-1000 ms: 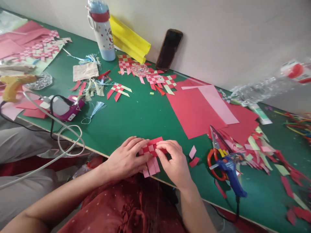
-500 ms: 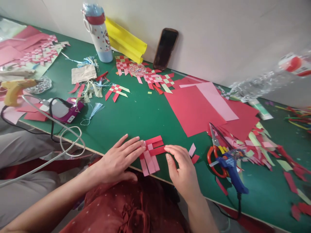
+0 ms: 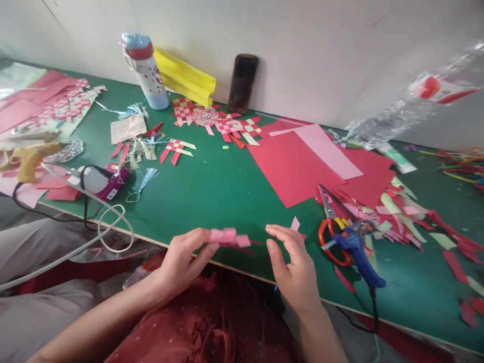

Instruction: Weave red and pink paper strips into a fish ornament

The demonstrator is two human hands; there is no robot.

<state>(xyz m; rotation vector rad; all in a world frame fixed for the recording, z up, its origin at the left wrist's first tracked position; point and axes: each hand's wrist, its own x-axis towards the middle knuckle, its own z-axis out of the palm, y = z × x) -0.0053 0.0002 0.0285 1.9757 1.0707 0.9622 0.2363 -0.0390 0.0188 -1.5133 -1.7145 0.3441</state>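
Between the thumb and fingers of my left hand (image 3: 189,257) is a woven piece of pink and red paper strips (image 3: 229,236), tilted up near the table's front edge and blurred by motion. My right hand (image 3: 291,259) is just to the right of it, thumb and fingers apart, with nothing held. Small paper scraps (image 3: 295,223) lie beyond the right fingers. To the right of that hand are orange-handled scissors (image 3: 325,239) and a blue glue gun (image 3: 359,257).
Red paper sheets (image 3: 291,166) and a heap of paper offcuts (image 3: 401,212) lie to the right. A tumbler (image 3: 147,75) and a phone (image 3: 243,83) stand at the wall. Tassels (image 3: 145,181), woven pieces (image 3: 176,149), a yellow glue gun (image 3: 32,156) and a looping cable (image 3: 113,206) are leftward.
My left hand has gone from lying flat on the woven paper to pinching it and tipping it up off the table. My right hand has let go of the strip end.
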